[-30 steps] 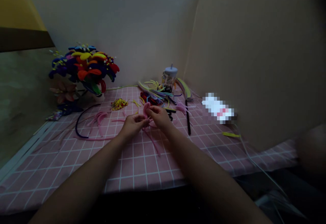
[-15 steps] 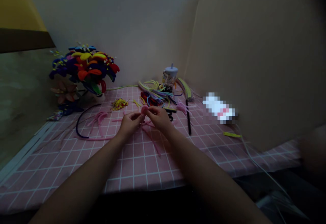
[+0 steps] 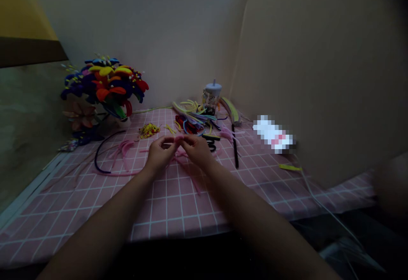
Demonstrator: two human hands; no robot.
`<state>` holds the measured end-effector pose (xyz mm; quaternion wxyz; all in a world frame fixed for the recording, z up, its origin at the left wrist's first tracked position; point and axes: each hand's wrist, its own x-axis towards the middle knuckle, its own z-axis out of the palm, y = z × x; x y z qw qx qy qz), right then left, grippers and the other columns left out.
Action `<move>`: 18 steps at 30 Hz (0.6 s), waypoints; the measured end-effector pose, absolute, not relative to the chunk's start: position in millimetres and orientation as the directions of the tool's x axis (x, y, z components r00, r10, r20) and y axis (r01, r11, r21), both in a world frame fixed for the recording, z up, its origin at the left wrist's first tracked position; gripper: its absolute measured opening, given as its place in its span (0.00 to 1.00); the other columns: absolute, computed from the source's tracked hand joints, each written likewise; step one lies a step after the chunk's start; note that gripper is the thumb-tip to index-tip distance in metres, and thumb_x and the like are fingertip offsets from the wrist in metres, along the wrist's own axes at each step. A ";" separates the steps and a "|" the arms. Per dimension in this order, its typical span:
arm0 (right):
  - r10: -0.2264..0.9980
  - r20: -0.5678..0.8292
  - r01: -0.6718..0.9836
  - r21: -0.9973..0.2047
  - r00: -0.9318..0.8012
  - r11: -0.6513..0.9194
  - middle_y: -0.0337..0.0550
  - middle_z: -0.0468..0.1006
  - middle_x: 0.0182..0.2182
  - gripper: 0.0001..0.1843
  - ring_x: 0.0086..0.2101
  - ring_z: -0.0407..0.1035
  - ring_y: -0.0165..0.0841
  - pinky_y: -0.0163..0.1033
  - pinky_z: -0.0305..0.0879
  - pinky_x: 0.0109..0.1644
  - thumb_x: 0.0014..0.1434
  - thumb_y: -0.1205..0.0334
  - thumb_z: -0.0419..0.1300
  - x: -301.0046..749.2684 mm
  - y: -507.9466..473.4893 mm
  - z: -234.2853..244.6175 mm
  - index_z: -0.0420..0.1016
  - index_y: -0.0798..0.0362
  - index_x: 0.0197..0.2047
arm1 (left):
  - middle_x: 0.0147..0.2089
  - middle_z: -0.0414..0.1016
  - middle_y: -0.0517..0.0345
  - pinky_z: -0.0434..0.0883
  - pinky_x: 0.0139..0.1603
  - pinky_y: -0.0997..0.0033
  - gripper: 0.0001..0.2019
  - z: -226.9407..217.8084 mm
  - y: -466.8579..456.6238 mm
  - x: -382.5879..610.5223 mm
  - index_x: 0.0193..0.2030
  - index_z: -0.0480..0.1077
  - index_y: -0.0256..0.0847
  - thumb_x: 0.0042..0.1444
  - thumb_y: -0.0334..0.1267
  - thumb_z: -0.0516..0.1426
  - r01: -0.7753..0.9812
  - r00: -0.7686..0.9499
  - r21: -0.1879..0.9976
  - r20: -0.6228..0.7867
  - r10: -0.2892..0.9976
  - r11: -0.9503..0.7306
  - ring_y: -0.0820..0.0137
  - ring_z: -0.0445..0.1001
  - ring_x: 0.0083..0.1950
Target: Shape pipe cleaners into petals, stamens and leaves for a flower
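As hands (image 3: 178,149) pinch pipe cleaner (image 3: 179,138), the cloth's edge (image 3: 178,234) lies apart.

The pink chenille stem (image 3: 179,138) had a soft, fuzzy, matt pile, the checked tablecloth (image 3: 165,212) looked like smooth matt cloth, the lidded tumbler (image 3: 212,98) was glossy plastic, and the pipe-cleaner flowers (image 3: 108,85) showed the same rough fibre.
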<state>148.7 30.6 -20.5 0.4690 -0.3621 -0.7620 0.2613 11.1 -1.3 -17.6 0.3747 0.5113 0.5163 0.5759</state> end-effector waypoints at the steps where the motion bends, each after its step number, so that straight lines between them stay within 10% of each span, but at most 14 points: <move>1: 0.789 0.533 0.316 -0.725 -0.305 0.612 0.41 0.79 0.32 0.13 0.33 0.71 0.32 0.35 0.62 0.38 0.57 0.54 0.55 149.1 30.1 -19.5 0.78 0.51 0.37 | 0.26 0.73 0.57 0.64 0.22 0.79 0.22 -18.0 -0.7 10.5 0.34 0.72 0.34 0.36 0.51 0.64 0.083 -0.164 0.982 0.180 0.970 -0.169 0.76 0.67 0.23; 18: 0.829 0.500 0.284 -0.781 -0.252 0.557 0.42 0.78 0.30 0.10 0.30 0.71 0.30 0.34 0.63 0.33 0.55 0.60 0.55 145.8 27.9 -19.6 0.70 0.53 0.40 | 0.27 0.74 0.56 0.66 0.23 0.77 0.25 -23.7 1.0 12.4 0.32 0.71 0.35 0.32 0.54 0.65 -0.087 -0.111 0.996 0.002 0.994 -0.012 0.74 0.70 0.23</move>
